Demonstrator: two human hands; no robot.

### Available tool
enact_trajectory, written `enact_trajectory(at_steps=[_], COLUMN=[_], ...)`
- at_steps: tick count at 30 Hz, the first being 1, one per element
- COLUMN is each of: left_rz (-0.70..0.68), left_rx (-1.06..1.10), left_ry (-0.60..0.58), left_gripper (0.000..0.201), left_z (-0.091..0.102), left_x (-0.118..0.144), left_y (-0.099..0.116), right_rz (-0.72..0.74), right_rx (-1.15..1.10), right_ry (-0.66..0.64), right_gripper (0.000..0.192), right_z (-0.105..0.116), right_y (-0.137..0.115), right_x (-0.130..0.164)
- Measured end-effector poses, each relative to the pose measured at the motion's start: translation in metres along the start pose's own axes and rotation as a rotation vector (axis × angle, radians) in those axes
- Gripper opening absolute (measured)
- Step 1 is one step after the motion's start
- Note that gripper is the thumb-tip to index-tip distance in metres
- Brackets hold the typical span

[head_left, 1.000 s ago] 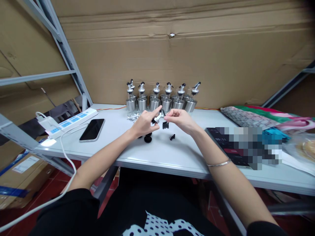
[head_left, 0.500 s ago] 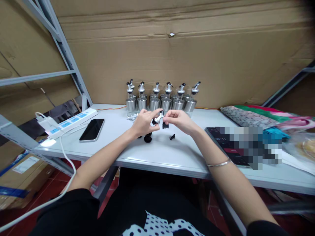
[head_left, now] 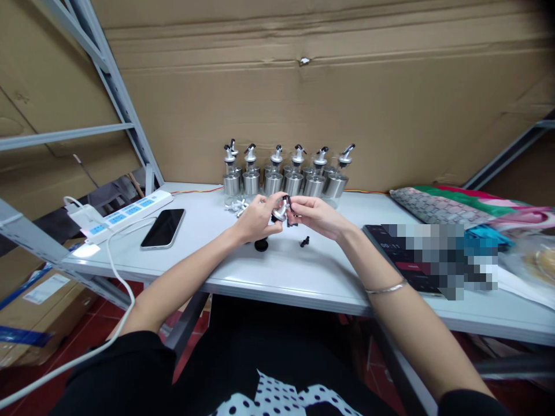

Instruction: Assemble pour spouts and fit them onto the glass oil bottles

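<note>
Left hand (head_left: 255,221): fingers pinched around a silver pourer spout (head_left: 281,210), held above the table (head_left: 303,271), in front of the row of steel dispenser bottles (head_left: 286,179). Right hand (head_left: 318,215): fingertips closed on the spout's black end, meeting the left hand. Small black parts: a round cap (head_left: 261,245) below the left hand, a stopper (head_left: 304,241) below the right hand. Black phone (head_left: 163,228) and power strip (head_left: 125,215) left of the bottles.

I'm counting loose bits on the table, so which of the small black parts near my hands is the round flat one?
The black disc below the left hand. The other loose black piece, under the right hand, is smaller and knobbly.
</note>
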State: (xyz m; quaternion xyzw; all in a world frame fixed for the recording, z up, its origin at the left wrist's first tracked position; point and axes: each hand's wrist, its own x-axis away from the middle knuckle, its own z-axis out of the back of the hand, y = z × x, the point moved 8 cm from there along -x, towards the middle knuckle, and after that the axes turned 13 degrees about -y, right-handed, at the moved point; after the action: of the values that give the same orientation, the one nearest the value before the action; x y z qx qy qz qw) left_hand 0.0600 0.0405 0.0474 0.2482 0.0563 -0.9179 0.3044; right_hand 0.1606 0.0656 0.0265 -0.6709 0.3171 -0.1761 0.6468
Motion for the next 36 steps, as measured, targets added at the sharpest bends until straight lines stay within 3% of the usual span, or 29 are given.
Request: enact_trajectory(at_steps=[9, 28, 36], left_rz=[-0.059, -0.060, 0.014], left_rx=[0.031, 0.009, 0.054], left_ry=[-0.022, -0.023, -0.045], left_gripper=[0.060, 0.060, 0.060], left_z=[-0.0043, -0.0040, -0.0035], left_x=[0.0011, 0.0015, 0.0006], left_y=[0.0041, 0.0007, -0.0052], right_rz=[0.002, 0.056, 0.050], right_rx=[0.017, 0.118, 0.099], right_ry=[-0.110, -0.091, -0.037], right_gripper=[0.034, 0.027, 0.029], right_z=[-0.0033, -0.0051, -0.0019], right_y=[0.0041, -0.0040, -0.0010], right_x=[-0.0008, -0.0010, -0.0019])
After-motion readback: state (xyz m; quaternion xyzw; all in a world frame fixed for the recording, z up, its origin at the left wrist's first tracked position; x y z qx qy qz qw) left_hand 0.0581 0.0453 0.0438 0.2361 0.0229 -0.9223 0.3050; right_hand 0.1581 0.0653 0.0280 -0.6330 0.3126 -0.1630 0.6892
